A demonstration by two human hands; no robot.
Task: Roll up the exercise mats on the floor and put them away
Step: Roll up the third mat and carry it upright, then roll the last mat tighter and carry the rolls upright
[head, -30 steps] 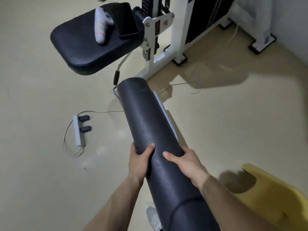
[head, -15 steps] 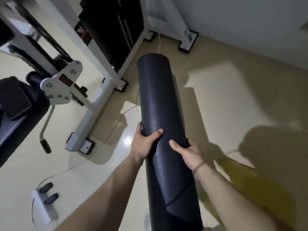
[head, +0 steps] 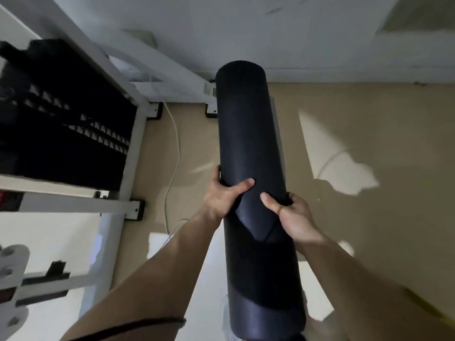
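Note:
A rolled-up black exercise mat (head: 248, 129) is held lengthwise in front of me, above the floor, its far end pointing at the white wall. My left hand (head: 222, 194) grips the roll from the left side, thumb across the top. My right hand (head: 289, 215) grips it from the right, a little nearer to me, thumb on the mat's loose outer flap. The near end of the roll reaches down past the bottom edge of the view. A strip of a yellow mat (head: 428, 308) shows at the lower right, mostly hidden by my right arm.
A white weight machine frame (head: 133, 143) with a black weight stack (head: 64, 124) fills the left side, its feet on the beige floor (head: 357, 217). A white cable (head: 173, 153) runs along the floor beside it. The white wall (head: 295, 33) is straight ahead.
I have turned right and moved towards the wall with the mat in both hands. The padded bench and power strip have left the view, and the weight stack is now close on my left.

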